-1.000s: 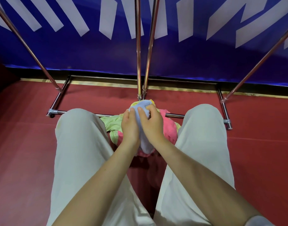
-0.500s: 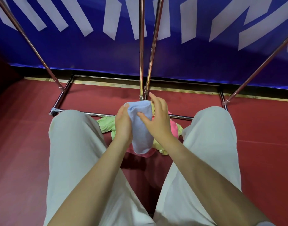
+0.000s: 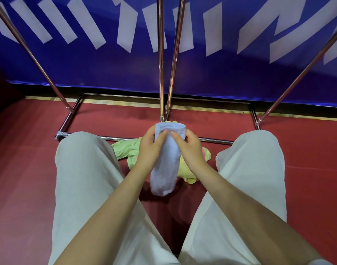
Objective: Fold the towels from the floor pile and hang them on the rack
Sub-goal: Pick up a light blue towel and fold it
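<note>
A pale blue towel (image 3: 166, 161) hangs folded lengthwise between my knees, its top fold held up in front of me. My left hand (image 3: 150, 148) grips the towel's upper left edge, thumb on the front. My right hand (image 3: 189, 148) pinches the upper right edge. Under the towel lies the floor pile (image 3: 125, 150) of light green, yellow and pink towels, partly hidden by my hands. The metal rack (image 3: 161, 60) rises just beyond the pile, with two centre poles and slanted side poles.
The rack's base frame (image 3: 68, 119) lies on the red floor around the pile. A blue banner with white shapes (image 3: 221, 69) stands behind the rack. My legs in white trousers (image 3: 83, 178) flank the pile on both sides.
The blue towel has been lifted off the pile and now hangs longer. My right hand shifted from the towel's front to its upper right edge. The view has tilted up slightly.
</note>
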Tool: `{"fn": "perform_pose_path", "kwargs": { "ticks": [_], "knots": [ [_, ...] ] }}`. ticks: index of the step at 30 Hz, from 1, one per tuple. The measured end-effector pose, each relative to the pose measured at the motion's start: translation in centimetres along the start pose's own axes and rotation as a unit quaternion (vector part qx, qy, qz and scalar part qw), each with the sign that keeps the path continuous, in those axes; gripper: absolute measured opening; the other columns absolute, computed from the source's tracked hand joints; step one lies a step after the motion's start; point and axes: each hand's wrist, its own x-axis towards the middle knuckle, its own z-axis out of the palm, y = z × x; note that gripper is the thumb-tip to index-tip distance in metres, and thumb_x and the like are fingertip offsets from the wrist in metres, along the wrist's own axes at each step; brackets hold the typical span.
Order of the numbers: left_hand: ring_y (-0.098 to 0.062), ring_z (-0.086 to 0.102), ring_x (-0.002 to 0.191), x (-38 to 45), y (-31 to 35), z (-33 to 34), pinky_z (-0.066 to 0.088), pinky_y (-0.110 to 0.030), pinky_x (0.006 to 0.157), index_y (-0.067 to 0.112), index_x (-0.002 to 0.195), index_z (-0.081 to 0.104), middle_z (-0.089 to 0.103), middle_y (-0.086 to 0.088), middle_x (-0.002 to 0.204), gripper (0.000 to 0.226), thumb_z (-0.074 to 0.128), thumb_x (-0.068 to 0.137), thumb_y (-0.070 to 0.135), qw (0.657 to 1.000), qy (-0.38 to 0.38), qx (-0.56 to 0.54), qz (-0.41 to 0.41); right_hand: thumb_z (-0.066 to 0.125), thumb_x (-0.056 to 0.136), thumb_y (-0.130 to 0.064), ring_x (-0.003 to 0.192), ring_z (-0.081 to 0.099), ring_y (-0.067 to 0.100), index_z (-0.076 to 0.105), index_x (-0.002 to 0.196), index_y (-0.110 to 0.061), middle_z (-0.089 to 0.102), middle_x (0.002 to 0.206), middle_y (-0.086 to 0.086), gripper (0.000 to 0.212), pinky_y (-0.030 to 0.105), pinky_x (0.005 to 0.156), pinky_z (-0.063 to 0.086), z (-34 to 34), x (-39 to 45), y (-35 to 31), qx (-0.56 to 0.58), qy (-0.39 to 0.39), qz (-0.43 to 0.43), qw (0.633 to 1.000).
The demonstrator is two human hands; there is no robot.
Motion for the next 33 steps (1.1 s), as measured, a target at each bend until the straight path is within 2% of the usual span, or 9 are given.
{"fn": "perform_pose_path", "kwargs": {
  "ticks": [4, 7, 10, 13, 17, 21, 27, 30, 33],
  "knots": [
    [-0.018, 0.064, 0.092, 0.0, 0.3, -0.4, 0.051, -0.039, 0.084, 0.015, 0.098, 0.07, 0.071, -0.011, 0.1, 0.023, 0.053, 0.092, 0.028, 0.995, 0.032, -0.086, -0.031, 0.06, 0.093, -0.021, 0.061, 0.047, 0.003, 0.056, 0.077, -0.014, 0.052, 0.066, -0.01, 0.017, 0.019, 0.059, 0.038, -0.6, 0.1, 0.2, -0.038, -0.049, -0.031, 0.998],
    [-0.02, 0.065, 0.091, 0.1, 1.2, -0.8, 0.052, -0.038, 0.08, 0.015, 0.099, 0.069, 0.07, -0.01, 0.1, 0.02, 0.052, 0.096, 0.023, 0.989, 0.056, -0.136, -0.032, 0.065, 0.089, -0.025, 0.075, 0.059, 0.003, 0.061, 0.089, -0.022, 0.064, 0.08, -0.013, 0.005, 0.02, 0.067, 0.047, -0.6, 0.0, 0.6, -0.056, -0.101, -0.01, 0.993],
    [-0.02, 0.065, 0.091, 0.4, 1.6, -1.5, 0.052, -0.039, 0.081, 0.021, 0.093, 0.07, 0.071, -0.005, 0.095, 0.018, 0.053, 0.093, 0.027, 0.984, 0.075, -0.154, -0.038, 0.071, 0.082, -0.032, 0.095, 0.066, 0.012, 0.064, 0.103, -0.018, 0.07, 0.1, -0.003, 0.026, 0.034, 0.085, 0.053, 0.0, -0.2, 2.6, -0.116, -0.133, 0.033, 0.984],
    [-0.02, 0.064, 0.09, 0.8, 1.8, -2.1, 0.05, -0.038, 0.082, 0.018, 0.093, 0.068, 0.069, -0.007, 0.094, 0.016, 0.055, 0.094, 0.028, 0.975, 0.109, -0.186, -0.057, 0.07, 0.078, -0.038, 0.098, 0.066, 0.015, 0.065, 0.107, -0.016, 0.071, 0.103, 0.001, 0.037, 0.04, 0.089, 0.053, 0.8, -0.5, 4.5, -0.127, -0.172, 0.087, 0.973],
    [-0.014, 0.068, 0.097, 1.2, 1.7, -3.0, 0.053, -0.028, 0.083, 0.007, 0.11, 0.065, 0.07, -0.009, 0.106, 0.025, 0.047, 0.101, 0.022, 0.959, 0.131, -0.237, -0.086, 0.065, 0.088, -0.014, 0.077, 0.062, 0.002, 0.066, 0.097, -0.011, 0.071, 0.092, 0.005, 0.009, 0.021, 0.072, 0.049, 1.2, -1.1, 6.3, -0.154, -0.235, 0.13, 0.951],
    [-0.027, 0.063, 0.113, 1.5, 1.2, -4.1, 0.052, -0.038, 0.094, -0.001, 0.125, 0.057, 0.065, -0.019, 0.121, 0.041, 0.048, 0.1, 0.029, 0.938, 0.142, -0.288, -0.131, 0.066, 0.088, -0.014, 0.087, 0.064, 0.004, 0.064, 0.112, -0.006, 0.068, 0.098, -0.001, 0.026, 0.014, 0.072, 0.047, 2.0, -1.9, 7.2, -0.139, -0.26, 0.16, 0.942],
    [-0.026, 0.063, 0.113, 1.7, 1.4, -5.1, 0.051, -0.039, 0.096, 0.001, 0.126, 0.057, 0.065, -0.016, 0.118, 0.041, 0.045, 0.101, 0.03, 0.928, 0.127, -0.323, -0.138, 0.064, 0.09, -0.023, 0.096, 0.061, 0.016, 0.059, 0.12, -0.01, 0.065, 0.117, 0.011, 0.033, 0.031, 0.087, 0.051, 3.0, -1.6, 7.4, -0.109, -0.267, 0.209, 0.934],
    [-0.027, 0.063, 0.114, 1.5, 1.7, -5.4, 0.051, -0.04, 0.096, 0.0, 0.128, 0.055, 0.065, -0.017, 0.121, 0.043, 0.045, 0.101, 0.031, 0.923, 0.121, -0.337, -0.142, 0.061, 0.092, -0.019, 0.1, 0.063, 0.024, 0.06, 0.119, -0.007, 0.065, 0.114, 0.013, 0.03, 0.034, 0.089, 0.052, 3.1, -1.6, 8.5, -0.153, -0.263, 0.215, 0.928],
    [-0.026, 0.063, 0.114, 1.5, 1.5, -5.8, 0.052, -0.039, 0.094, 0.002, 0.129, 0.055, 0.064, -0.018, 0.123, 0.043, 0.044, 0.101, 0.032, 0.918, 0.114, -0.354, -0.135, 0.061, 0.091, -0.015, 0.101, 0.063, 0.022, 0.061, 0.116, -0.005, 0.066, 0.108, 0.008, 0.027, 0.043, 0.096, 0.049, 2.9, -2.0, 10.0, -0.182, -0.257, 0.193, 0.929]
  ]
}}
